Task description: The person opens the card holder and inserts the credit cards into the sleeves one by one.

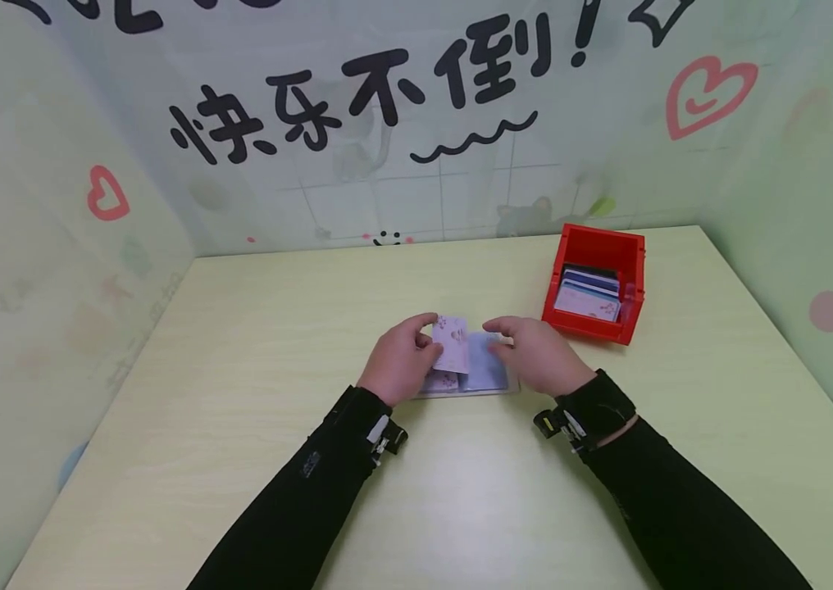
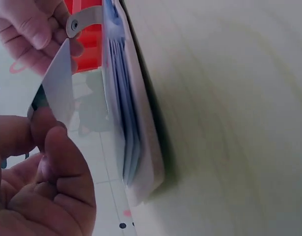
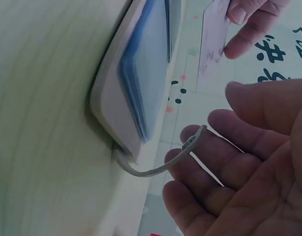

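A small pink card (image 1: 452, 340) with flowers on it is up in the air, just over the left side of an open card holder (image 1: 513, 383). The left hand (image 1: 403, 358) pinches the card by its edge, with the thumb on one face and a bent finger on the other. The back of the card looks pale, with a dark patch near the fingers.

The card holder lies on the table with its pale cover under a pile of thin, see-through pockets (image 1: 486, 365). Another pink card (image 1: 446, 380) with flowers shows in the left side, below the card in the air.

A thin strap (image 3: 150, 173) with a metal snap (image 2: 75, 24) curls up from the right edge of the holder. The right hand (image 1: 543, 358) is by that edge, its fingers spread a bit and softly bent. It has no card. The snap end is right by its fingers, but I cannot tell if they touch it.

Farther back on the right is a red box (image 1: 588, 327) with a bunch of cards (image 1: 588, 295) leaning in it. Both arms wear black sleeves (image 1: 287, 492). The table (image 1: 276, 344) is pale wood. The back wall (image 1: 254, 205) has big black writing and a pink heart (image 1: 730, 76).
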Demonstrator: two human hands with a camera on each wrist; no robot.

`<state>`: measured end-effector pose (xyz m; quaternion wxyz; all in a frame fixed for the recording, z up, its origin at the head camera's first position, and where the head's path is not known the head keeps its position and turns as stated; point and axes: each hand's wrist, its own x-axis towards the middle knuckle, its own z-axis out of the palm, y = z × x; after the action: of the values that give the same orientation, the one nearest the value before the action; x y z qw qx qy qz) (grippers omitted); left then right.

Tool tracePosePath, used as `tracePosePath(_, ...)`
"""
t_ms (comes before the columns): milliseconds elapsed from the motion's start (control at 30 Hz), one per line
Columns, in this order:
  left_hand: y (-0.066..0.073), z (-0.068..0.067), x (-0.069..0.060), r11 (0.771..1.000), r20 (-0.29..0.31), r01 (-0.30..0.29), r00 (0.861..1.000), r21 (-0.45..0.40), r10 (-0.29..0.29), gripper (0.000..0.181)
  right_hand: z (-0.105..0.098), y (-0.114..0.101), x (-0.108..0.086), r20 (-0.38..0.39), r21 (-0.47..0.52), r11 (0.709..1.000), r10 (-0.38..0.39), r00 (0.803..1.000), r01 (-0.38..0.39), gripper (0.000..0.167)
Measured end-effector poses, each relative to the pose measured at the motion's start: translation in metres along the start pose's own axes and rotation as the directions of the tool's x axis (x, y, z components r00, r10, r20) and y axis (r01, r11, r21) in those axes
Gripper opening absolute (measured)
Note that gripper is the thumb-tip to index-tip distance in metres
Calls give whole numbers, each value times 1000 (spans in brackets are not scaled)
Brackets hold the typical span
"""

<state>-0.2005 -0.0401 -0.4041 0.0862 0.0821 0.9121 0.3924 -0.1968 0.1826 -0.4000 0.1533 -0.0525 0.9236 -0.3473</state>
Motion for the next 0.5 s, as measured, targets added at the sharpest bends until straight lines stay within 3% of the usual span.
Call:
tracePosePath(167, -4, 0, -1, 999, 7, 24, 1000, 49, -24, 43, 5, 2, -1, 45, -152, 988, -16, 999, 22, 53)
tracePosePath(500, -13, 0, -1, 996, -1, 23, 1000, 86, -23, 41, 8, 2, -1, 69, -230, 973, -15, 998, 31, 57)
